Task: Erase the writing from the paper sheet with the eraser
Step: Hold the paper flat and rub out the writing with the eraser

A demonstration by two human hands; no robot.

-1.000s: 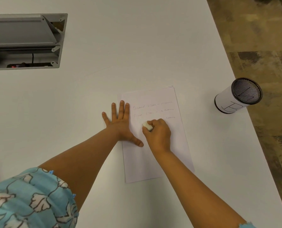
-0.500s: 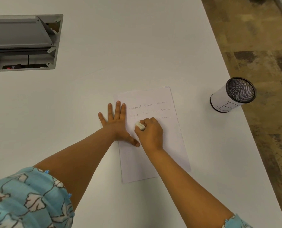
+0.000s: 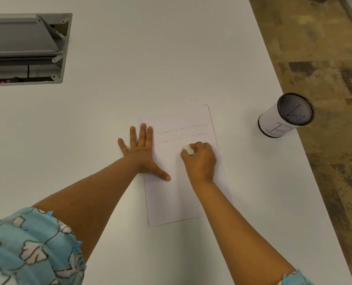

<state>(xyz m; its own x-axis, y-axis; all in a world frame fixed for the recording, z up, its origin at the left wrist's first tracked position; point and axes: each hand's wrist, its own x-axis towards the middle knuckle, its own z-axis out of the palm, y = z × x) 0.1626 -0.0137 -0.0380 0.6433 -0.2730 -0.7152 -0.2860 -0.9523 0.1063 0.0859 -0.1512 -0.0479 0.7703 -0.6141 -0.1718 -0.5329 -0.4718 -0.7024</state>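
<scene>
A white paper sheet (image 3: 183,194) lies on the white table, with two lines of faint pencil writing (image 3: 182,132) near its top. My left hand (image 3: 143,153) is pressed flat, fingers spread, on the sheet's left edge. My right hand (image 3: 200,161) rests on the sheet below the second line, closed around a small white eraser (image 3: 188,150) whose tip pokes out at the fingers and touches the paper. No third line of writing shows beside the eraser; my hand covers the spot to its right.
A white cylindrical holder with a black mesh inside (image 3: 286,116) stands near the table's right edge (image 3: 306,153), beyond which is patterned floor. A grey open cable hatch (image 3: 25,48) is set into the table at far left.
My right hand with the eraser has slid to the right along the third line. The word that showed right of it earlier is no longer seen. My left hand stays in place.
</scene>
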